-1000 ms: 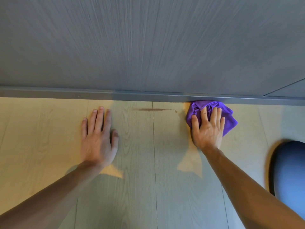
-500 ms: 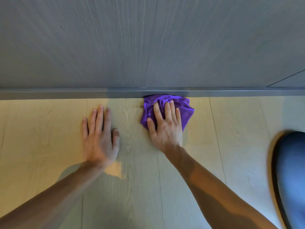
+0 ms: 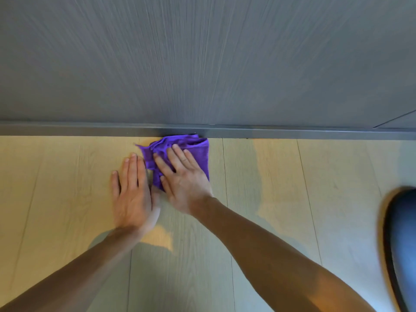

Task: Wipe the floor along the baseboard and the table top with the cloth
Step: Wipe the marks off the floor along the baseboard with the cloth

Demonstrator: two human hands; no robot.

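Head view, right hand (image 3: 184,183) fingers flat on purple cloth (image 3: 198,149), left hand (image 3: 132,194) blurred, fingers splayed

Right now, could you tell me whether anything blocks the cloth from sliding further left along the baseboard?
Yes: the left hand lies flat on the floor right beside the cloth, which the right hand presses against the baseboard.

Right hand (image 3: 184,183) slid purple cloth (image 3: 180,149) leftward along baseboard (image 3: 90,130), now beside left hand (image 3: 132,194).
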